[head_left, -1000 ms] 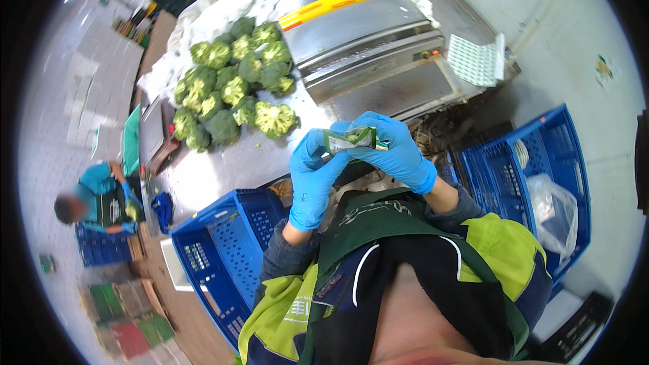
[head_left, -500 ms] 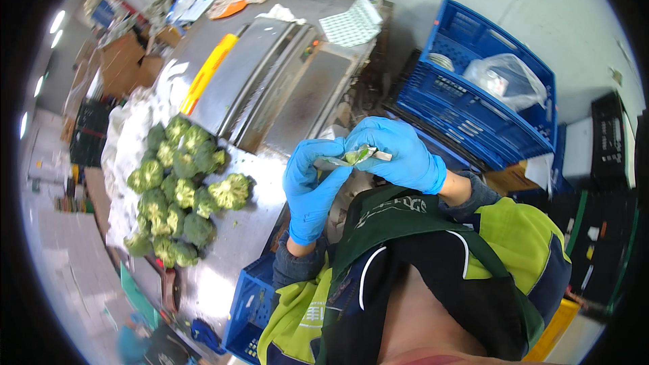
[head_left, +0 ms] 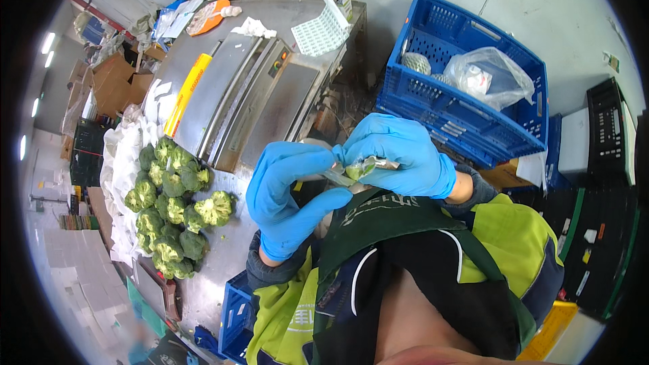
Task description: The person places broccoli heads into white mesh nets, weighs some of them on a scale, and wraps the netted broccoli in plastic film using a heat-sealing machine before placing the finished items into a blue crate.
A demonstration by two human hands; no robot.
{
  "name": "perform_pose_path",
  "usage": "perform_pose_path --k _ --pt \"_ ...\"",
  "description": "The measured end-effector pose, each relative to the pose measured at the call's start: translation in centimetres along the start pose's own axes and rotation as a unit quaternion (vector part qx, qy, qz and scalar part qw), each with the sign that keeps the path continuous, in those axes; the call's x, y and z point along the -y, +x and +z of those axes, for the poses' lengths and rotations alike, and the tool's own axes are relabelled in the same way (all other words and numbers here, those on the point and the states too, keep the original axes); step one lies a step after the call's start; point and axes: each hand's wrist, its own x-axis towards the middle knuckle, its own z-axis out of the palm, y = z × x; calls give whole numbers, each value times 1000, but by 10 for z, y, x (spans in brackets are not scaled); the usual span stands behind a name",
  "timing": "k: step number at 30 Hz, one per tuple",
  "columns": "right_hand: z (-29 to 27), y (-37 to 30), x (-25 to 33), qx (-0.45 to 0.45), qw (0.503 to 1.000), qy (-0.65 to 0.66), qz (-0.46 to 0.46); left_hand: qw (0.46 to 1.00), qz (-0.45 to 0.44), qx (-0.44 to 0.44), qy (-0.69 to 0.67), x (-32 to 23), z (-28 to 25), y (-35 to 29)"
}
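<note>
Both my hands wear blue gloves and meet in front of my dark green apron. My right hand (head_left: 399, 155) is closed on a small crumpled plastic wrapper (head_left: 359, 170), green with clear and silvery parts, which sticks out between its fingers. My left hand (head_left: 287, 192) is beside it, thumb and forefinger apart, its fingertips close to the right fingertips and the wrapper's clear end. Whether the left fingertips touch the film I cannot tell. To the left, several broccoli heads (head_left: 169, 199) lie piled on the metal table (head_left: 220, 257).
A metal wrapping machine (head_left: 233, 105) with a yellow strip stands beyond the broccoli. At the right are stacked blue crates (head_left: 466, 122) holding a clear plastic bag (head_left: 490, 81). An orange paddle-shaped thing (head_left: 208, 17) and a green-patterned sheet (head_left: 321, 30) lie at the far end.
My left thumb has moved away from the forefinger and the wrapper, widening the left hand. The right hand keeps hold of the wrapper. The whole view has shifted slightly.
</note>
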Motion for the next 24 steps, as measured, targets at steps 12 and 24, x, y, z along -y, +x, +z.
perform_pose_path --k 12,24 --pt "-117 -16 -45 -14 1000 9 -14 999 -23 42 -1 19 113 77" --pt "-177 -27 40 -112 982 -81 -132 981 170 -11 -89 -10 160 97"
